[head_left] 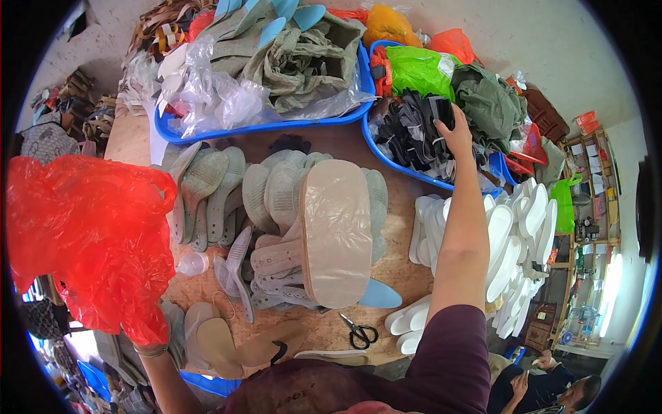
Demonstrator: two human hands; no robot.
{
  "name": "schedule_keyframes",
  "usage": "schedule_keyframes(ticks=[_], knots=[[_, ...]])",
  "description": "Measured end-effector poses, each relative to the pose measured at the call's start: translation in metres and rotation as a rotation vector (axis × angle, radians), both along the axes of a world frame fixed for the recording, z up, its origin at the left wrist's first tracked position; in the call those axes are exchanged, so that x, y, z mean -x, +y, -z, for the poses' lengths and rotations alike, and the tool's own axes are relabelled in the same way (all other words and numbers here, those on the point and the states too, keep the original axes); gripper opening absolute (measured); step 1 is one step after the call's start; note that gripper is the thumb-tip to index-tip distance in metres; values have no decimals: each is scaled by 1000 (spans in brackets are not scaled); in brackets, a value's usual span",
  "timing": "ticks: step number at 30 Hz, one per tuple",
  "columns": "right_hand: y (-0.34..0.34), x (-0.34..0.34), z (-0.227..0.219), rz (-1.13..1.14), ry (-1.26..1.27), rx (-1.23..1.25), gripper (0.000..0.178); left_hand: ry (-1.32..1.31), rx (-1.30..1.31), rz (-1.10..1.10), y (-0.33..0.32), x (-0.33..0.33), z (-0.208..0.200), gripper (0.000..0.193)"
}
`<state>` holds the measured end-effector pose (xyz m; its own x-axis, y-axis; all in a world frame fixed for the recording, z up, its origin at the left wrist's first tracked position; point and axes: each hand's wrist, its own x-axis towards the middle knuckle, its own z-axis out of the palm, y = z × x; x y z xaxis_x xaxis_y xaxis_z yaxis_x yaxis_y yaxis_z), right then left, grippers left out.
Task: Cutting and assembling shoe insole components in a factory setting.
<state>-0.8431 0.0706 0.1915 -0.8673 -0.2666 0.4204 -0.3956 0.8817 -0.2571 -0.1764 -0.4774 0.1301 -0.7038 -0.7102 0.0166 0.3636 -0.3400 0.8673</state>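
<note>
A crinkled red plastic bag (89,234) spreads out at the left, held up by my left hand, whose fingers it hides; only the wrist and forearm show below it. My right hand (456,132) reaches to the far right, into a blue basket (389,160). Its thumb and fingers curl round some black sandal straps (439,110) at the top of a heap of black straps (407,134). Grey sandals and soles (272,186) stand stacked in the middle of the table, with a plastic-covered beige sole (336,234) on top.
Black-handled scissors (362,334) lie near the front. White soles (507,228) are piled at the right, partly behind my forearm. A larger blue basket (269,127) holds grey cloth and clear plastic. Another person (534,386) sits at the lower right. Beige soles (214,341) lie in front.
</note>
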Motion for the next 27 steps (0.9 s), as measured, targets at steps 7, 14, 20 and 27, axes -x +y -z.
schedule_keyframes(ticks=[7, 14, 20, 27], knots=[[-69, -65, 25, -138, 103, -174, 66, 16, 20, -7, 28, 43, -21, 54], [-81, -97, -5, -69, 15, -236, 76, 96, 94, 60, 57, 119, -66, 54], [-237, -261, -171, -1370, -24, 301, 112, 126, 150, 108, 99, 192, -117, 54], [-295, -298, -167, -1477, -281, 195, 99, 185, 169, 240, 117, 237, -146, 55]])
